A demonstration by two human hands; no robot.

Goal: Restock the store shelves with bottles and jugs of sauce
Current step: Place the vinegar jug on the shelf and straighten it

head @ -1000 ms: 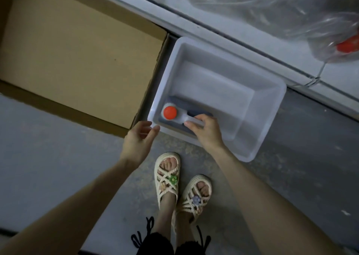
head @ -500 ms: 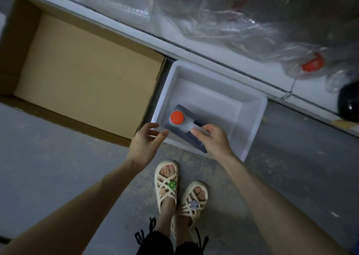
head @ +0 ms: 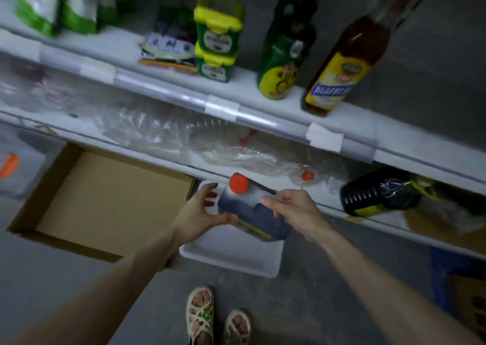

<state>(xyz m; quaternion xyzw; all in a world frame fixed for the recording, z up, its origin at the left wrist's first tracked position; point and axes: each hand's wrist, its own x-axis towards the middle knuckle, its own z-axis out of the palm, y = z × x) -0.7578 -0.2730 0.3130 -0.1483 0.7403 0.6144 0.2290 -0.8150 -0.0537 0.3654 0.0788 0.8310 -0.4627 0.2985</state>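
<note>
right hand point(head: 295, 209) is wrapped round the handle of the jug point(head: 256, 222), body slung just left of that grip over the tub point(head: 231, 259), red cap point(head: 238, 183) tipped away; left hand point(head: 200, 213) spread right beside it, thumb maybe touching, bit blurry

Jug point(head: 252, 213) above tub point(head: 231, 255); box point(head: 105, 200) left of tub, shelf point(head: 236, 108) behind

We cannot read any text with certainty. The amber bottle point(head: 342, 55) carries a yellow and blue label with pale characters, and the green bottle point(head: 284, 55) a yellow one with red marks. The two green tubs point(head: 217, 39) and the flat packet point(head: 168, 47) also carry print, perhaps Chinese, but all of it is blurred.
</note>
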